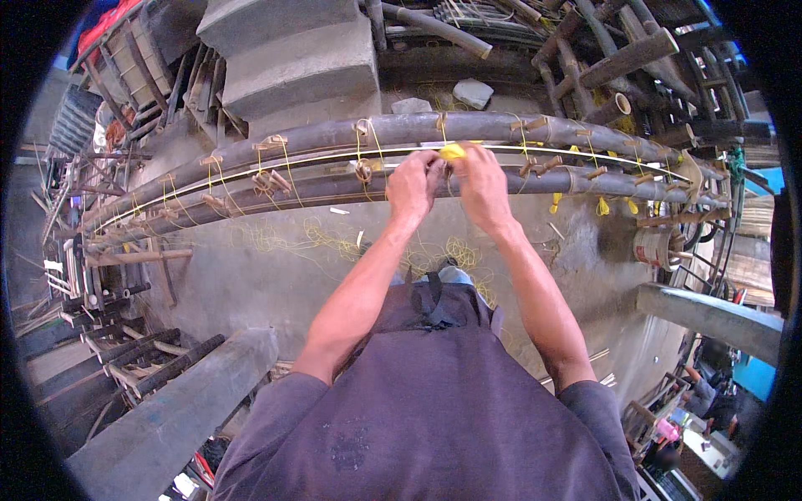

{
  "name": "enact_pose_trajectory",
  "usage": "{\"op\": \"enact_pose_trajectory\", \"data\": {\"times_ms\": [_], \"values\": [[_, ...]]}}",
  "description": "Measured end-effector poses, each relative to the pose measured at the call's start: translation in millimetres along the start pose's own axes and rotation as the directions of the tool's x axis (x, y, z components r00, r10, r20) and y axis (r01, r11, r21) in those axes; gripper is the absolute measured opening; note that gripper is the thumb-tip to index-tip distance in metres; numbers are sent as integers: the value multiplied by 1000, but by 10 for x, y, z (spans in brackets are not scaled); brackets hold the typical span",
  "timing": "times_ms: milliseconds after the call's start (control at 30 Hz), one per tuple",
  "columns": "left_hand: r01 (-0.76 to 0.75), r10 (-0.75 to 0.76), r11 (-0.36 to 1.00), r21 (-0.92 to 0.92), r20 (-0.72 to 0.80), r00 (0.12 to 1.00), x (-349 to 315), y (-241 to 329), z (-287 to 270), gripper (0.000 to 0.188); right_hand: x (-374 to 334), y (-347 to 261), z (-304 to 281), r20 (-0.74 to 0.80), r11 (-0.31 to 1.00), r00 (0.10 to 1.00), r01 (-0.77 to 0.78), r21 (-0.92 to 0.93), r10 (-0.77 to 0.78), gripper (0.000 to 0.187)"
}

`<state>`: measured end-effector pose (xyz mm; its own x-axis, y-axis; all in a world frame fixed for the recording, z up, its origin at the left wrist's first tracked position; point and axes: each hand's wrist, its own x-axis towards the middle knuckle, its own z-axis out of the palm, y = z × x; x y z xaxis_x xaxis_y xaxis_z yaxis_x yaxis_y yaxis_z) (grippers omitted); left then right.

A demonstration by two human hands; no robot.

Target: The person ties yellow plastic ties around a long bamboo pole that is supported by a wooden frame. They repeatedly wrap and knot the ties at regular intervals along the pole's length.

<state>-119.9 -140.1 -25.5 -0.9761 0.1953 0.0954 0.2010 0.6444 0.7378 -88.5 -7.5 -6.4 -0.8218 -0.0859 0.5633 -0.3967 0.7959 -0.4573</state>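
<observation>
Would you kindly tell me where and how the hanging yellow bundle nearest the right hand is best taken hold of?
I would pinch the bundle around its middle, with the fingers coming from the person's side: it looks slim and hangs exposed along that side of the near pole, which would likely block an approach from the far side.

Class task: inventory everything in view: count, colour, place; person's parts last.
Poles: two, brown, upper middle
Pegs: many, tan, along poles
Strips: some, pale, between poles
Held bundle: one, yellow, upper middle
Hanging bundles: several, yellow, right
Loose cord: tangled, yellow, floor
Stones: two, grey, beyond poles
Steps: several, grey, upper left
Bucket: one, whitish, right
Beams: two, grey, lower sides
Frames: several, brown, upper right
Left hand: one, bare, upper middle
Right hand: one, bare, upper middle
</observation>
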Motion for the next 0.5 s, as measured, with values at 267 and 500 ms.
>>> {"op": "enact_pose_trajectory", "data": {"times_ms": [267, 500], "values": [[276, 46, 328, -903, 307, 950, -329, 35, -547, 25, -212, -306, -92, 292, 996, 956, -60, 59, 40, 19], [516, -32, -496, -699, 608, 793, -717, -341, -537, 43, -438, -419, -104, 505, 260, 838, -545, 797, 209, 38]]}}
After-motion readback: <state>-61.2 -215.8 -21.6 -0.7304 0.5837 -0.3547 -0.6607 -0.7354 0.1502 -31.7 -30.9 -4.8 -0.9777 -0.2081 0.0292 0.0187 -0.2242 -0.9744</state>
